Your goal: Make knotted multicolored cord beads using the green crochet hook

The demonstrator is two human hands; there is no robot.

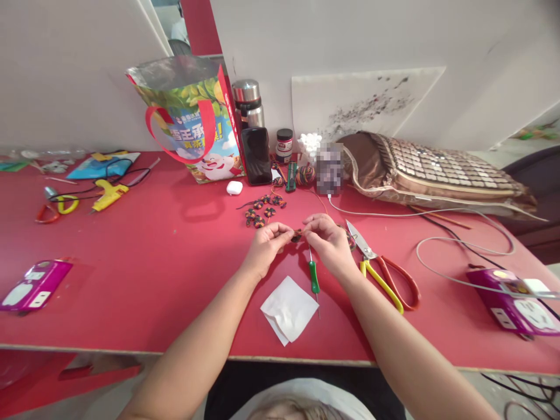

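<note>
Both my hands meet above the red table [144, 262], pinching one small dark multicoloured piece [297, 236] between them. My left hand [266, 248] grips its left side with closed fingers. My right hand [330, 244] pinches its right side. Several similar small multicoloured pieces [262, 211] lie just beyond my hands. A green-handled tool [314, 278] lies under my right wrist, and a white folded paper [289, 308] rests nearer the table's front edge.
Scissors with yellow and red handles [385, 274] lie right of my right hand. A black phone [256, 155], a printed bag [192, 125], a flask [247, 104] and a brown pouch [429, 172] stand at the back. A yellow glue gun [107, 194] and purple power strips [32, 284] [516, 303] flank the table.
</note>
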